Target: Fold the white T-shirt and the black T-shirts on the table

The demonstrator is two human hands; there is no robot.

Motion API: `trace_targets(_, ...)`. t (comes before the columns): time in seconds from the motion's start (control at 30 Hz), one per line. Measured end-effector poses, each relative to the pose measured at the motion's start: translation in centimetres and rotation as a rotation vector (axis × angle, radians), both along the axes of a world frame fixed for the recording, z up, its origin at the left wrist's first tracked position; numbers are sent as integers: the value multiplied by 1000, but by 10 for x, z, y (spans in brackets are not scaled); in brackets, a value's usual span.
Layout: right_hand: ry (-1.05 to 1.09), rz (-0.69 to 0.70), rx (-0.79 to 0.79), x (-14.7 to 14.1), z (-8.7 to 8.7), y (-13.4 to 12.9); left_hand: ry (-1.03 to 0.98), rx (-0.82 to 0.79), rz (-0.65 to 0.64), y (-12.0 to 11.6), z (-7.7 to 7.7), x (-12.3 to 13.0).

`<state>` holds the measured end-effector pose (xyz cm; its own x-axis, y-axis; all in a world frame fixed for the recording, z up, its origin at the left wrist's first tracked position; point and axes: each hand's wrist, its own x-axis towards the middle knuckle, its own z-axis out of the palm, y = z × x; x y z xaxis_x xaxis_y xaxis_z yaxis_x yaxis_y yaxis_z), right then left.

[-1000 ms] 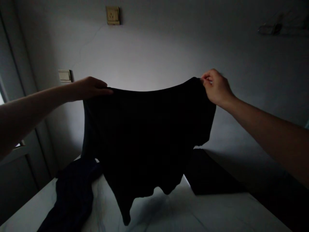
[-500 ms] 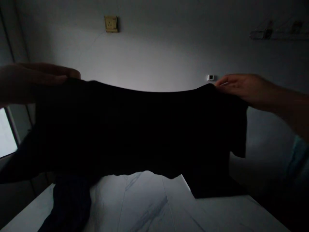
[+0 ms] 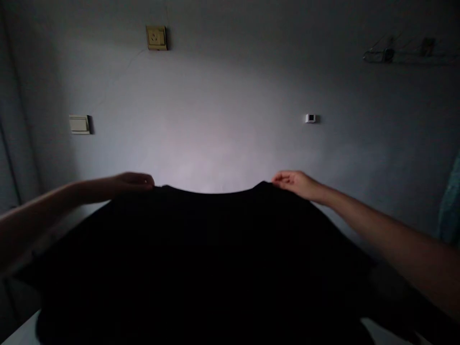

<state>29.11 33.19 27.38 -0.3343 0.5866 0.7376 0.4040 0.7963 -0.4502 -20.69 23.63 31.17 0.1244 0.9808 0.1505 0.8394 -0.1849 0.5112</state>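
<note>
A black T-shirt (image 3: 212,258) spreads across the lower half of the view, its neckline uppermost. My left hand (image 3: 131,186) pinches it at the shoulder left of the neckline. At the opposite shoulder, the fingers of my right hand (image 3: 293,183) are closed on the fabric. Both arms reach forward, and the cloth is stretched between the hands. Its folds are too dark to make out, and it hides most of the table below.
Pale corners of the table (image 3: 27,330) show at the bottom. The wall behind carries a socket (image 3: 156,38), a light switch (image 3: 79,124), a small white device (image 3: 310,118) and a wire rack (image 3: 388,56). Teal cloth (image 3: 451,206) hangs at the right edge.
Both hands have moved away from me and closer together, lower in the view. The T-shirt has opened out and now covers the dark blue cloth and most of the tabletop.
</note>
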Motion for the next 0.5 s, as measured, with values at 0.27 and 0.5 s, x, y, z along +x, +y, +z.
trace_targets(0.27, -269, -91, -292, -62, -261, 102, 222, -156, 55, 132, -270, -5)
trace_targets(0.5, -401, -282, -387, -88, -351, 159, 357, -167, 230, 179, -377, -6)
